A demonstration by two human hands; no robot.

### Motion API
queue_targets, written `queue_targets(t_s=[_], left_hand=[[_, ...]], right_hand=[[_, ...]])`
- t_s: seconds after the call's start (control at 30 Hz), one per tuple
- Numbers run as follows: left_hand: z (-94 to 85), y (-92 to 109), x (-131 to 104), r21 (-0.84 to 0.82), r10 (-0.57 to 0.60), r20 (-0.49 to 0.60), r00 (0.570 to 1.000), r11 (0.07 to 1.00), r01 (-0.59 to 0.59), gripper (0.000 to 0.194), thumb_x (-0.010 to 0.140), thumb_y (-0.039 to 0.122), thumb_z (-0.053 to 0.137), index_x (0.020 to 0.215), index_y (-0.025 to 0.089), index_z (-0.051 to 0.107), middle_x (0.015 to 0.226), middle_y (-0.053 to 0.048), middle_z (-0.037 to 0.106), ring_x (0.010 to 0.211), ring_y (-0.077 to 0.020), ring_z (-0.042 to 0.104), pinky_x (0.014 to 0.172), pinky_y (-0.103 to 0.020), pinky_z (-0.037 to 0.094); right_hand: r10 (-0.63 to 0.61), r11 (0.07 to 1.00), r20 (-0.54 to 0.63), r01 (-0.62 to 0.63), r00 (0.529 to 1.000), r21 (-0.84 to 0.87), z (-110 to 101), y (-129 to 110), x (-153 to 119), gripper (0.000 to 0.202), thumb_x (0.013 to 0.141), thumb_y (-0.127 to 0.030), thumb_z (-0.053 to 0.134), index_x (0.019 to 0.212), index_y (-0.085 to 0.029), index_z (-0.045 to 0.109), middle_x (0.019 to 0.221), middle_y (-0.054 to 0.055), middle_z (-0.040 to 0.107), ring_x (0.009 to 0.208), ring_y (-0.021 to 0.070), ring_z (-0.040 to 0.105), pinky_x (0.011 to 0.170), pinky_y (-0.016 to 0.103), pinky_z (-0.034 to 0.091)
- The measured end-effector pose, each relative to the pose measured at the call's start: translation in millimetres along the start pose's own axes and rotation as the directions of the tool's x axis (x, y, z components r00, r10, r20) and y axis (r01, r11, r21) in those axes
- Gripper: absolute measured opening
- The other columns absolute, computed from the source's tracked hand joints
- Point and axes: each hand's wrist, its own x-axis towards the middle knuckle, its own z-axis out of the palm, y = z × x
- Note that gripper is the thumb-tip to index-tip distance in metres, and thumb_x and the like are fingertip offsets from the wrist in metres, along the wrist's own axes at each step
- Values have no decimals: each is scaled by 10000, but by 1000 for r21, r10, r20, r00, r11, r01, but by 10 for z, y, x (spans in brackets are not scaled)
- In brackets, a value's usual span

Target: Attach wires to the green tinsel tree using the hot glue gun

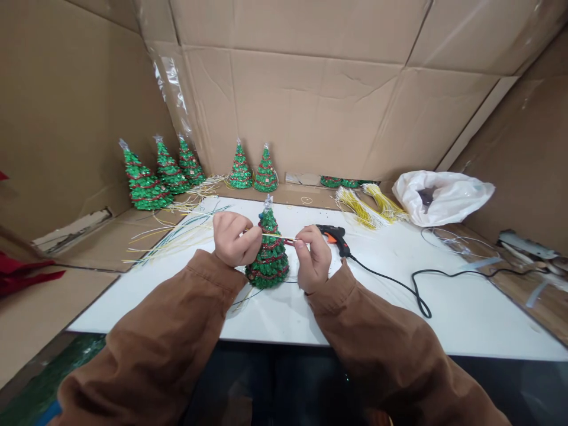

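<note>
One thin, pale yellow-white strand (278,236) runs nearly level and straight between two pinched grips, crossing in front of the upper half of a green, cone-shaped tinsel tree with red garlands and a clear star on top (270,269). The left hand (236,238) has its fingers curled in and its thumb pressed closed on the strand's left part, beside the tree's left edge and overlapping it slightly in view. The right hand (314,255) pinches the other part between thumb and bent forefinger, just right of the tree, with no gap showing at the fingertips. The tree stands upright between the hands on a smooth white work surface (399,319), its wider base below the level of the strand; neither hand grasps its body. Just beyond the right hand lies a black glue gun with an orange trigger (339,239), partly hidden by that hand, its black cable (377,274) trailing rightward. Loose yellow, white and green wires (173,236) spread over the surface to the left of the left hand.
</note>
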Motion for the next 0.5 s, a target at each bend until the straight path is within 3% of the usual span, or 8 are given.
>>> queue_targets(t_s=[0.1, 0.23, 0.33, 0.5], left_hand=[[-6, 47, 43, 14, -29, -24, 999, 999, 29, 41, 753, 214, 510, 778, 209, 542, 602, 2, 549, 577, -159, 458, 663, -366, 307], [-16, 171, 132, 59, 41, -30, 999, 997, -39, 200, 808, 358, 541, 902, 197, 611, 661, -6, 627, 634, -168, 529, 712, -372, 321], [-21, 252, 179, 34, 104, 22, 994, 994, -105, 145, 785, 282, 620, 894, 188, 624, 662, 25, 658, 619, -137, 534, 699, -343, 320], [-22, 295, 202, 29, 102, 30, 994, 994, -103, 53, 798, 233, 615, 839, 199, 611, 637, 48, 657, 622, -124, 545, 675, -319, 321]], right_hand=[[25, 1000, 28, -24, 999, -13, -10, -15, 14, 162, 873, -183, 439, 722, -198, 497, 671, -1, 461, 652, 142, 442, 623, 330, 362], [-12, 999, 95, 16, 995, -44, -13, -37, 8, 154, 876, -190, 447, 742, -197, 523, 666, 0, 484, 649, 143, 444, 641, 337, 361], [-22, 999, 126, 26, 992, -32, -13, -47, 2, 162, 882, -195, 437, 739, -197, 514, 660, -2, 466, 648, 144, 433, 638, 335, 354], [-35, 999, 196, 32, 980, 18, -19, -57, 22, 166, 890, -192, 415, 747, -196, 500, 680, 3, 442, 669, 149, 423, 640, 333, 350]])
